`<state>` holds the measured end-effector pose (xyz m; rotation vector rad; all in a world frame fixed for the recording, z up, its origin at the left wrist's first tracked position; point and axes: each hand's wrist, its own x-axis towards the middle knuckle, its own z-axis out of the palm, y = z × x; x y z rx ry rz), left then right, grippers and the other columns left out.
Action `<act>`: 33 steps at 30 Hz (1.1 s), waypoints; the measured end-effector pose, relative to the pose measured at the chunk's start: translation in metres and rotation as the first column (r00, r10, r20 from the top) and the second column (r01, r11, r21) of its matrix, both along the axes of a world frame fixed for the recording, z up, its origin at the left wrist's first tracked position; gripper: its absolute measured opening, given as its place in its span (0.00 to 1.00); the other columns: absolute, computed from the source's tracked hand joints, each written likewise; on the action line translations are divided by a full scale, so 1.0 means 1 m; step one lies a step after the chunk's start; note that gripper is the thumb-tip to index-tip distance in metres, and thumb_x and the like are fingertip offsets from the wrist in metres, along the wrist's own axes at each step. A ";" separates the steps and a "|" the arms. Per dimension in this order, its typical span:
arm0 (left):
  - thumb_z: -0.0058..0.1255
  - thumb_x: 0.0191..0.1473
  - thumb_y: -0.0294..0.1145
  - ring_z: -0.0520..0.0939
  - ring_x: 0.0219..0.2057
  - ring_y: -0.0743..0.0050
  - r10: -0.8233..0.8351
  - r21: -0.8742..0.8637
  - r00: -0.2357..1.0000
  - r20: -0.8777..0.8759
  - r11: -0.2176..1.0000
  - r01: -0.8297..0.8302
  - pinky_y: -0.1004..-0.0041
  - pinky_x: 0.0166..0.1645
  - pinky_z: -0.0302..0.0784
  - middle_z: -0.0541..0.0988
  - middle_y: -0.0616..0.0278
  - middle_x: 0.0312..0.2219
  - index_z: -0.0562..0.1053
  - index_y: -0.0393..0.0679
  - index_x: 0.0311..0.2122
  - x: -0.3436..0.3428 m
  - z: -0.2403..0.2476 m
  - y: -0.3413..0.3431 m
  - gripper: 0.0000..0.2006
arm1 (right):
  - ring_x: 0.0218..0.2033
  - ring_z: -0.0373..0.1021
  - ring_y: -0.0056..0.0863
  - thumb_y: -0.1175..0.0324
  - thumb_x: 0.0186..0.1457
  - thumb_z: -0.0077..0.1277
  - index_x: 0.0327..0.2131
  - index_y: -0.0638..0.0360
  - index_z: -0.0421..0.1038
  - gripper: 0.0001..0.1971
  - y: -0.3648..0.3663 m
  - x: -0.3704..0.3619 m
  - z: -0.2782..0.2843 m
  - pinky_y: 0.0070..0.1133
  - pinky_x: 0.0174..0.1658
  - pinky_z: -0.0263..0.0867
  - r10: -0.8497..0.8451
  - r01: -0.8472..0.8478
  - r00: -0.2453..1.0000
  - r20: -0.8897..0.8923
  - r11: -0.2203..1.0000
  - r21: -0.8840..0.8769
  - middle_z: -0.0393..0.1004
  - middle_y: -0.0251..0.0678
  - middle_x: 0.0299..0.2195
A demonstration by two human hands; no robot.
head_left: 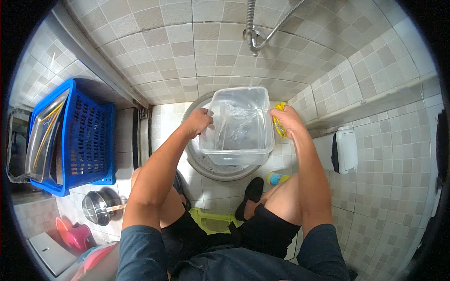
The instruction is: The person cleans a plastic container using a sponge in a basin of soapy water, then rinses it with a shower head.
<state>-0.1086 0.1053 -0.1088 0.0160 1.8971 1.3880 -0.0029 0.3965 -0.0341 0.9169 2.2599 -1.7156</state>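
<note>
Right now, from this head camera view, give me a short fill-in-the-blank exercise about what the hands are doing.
1. Both hands hold a clear plastic ____ under the tap.
2. The right hand also grips a ____ sponge.
3. The left hand holds the tub's ____ rim.
4. The crate on the left is ____.

Missing words: tub; yellow; left; blue

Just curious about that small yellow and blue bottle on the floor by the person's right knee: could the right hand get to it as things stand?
Probably yes, but not freely. The small yellow and blue bottle lies uncovered on the floor tiles, below the right hand, but that hand grips the clear plastic tub and a yellow sponge.
</note>
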 end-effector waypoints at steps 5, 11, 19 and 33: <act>0.56 0.49 0.28 0.75 0.18 0.67 -0.040 -0.064 0.993 -0.107 0.997 0.033 0.68 0.20 0.72 0.81 0.46 0.35 0.75 0.33 0.54 -0.003 0.004 0.017 0.24 | 0.25 0.71 0.25 0.66 0.49 0.58 0.31 0.65 0.76 0.11 -0.006 0.014 0.018 0.25 0.30 0.66 -0.086 0.085 0.996 -0.010 0.992 -0.091 0.75 0.36 0.25; 0.58 0.50 0.31 0.78 0.24 0.68 -0.022 -0.025 0.969 -0.246 1.000 0.017 0.67 0.25 0.74 0.82 0.51 0.37 0.76 0.35 0.52 -0.008 -0.026 0.049 0.23 | 0.22 0.70 0.23 0.66 0.51 0.58 0.31 0.62 0.74 0.09 -0.012 0.029 0.045 0.22 0.28 0.66 -0.018 0.018 0.992 -0.129 1.000 -0.004 0.74 0.34 0.25; 0.57 0.59 0.36 0.82 0.36 0.68 0.188 0.073 0.904 -0.384 0.982 -0.174 0.67 0.44 0.76 0.85 0.54 0.34 0.80 0.34 0.45 -0.013 -0.043 0.088 0.16 | 0.33 0.75 0.34 0.66 0.48 0.58 0.41 0.67 0.71 0.18 0.008 0.052 0.009 0.30 0.40 0.69 0.193 -0.157 0.978 -0.084 0.936 0.315 0.77 0.43 0.31; 0.57 0.50 0.25 0.84 0.34 0.70 0.149 0.023 0.787 -0.598 0.985 -0.169 0.71 0.43 0.78 0.85 0.56 0.34 0.80 0.39 0.44 -0.012 -0.006 0.057 0.14 | 0.35 0.78 0.39 0.64 0.45 0.59 0.37 0.66 0.76 0.17 0.040 0.016 -0.079 0.30 0.41 0.72 0.048 -0.073 0.994 0.099 0.962 0.262 0.81 0.45 0.33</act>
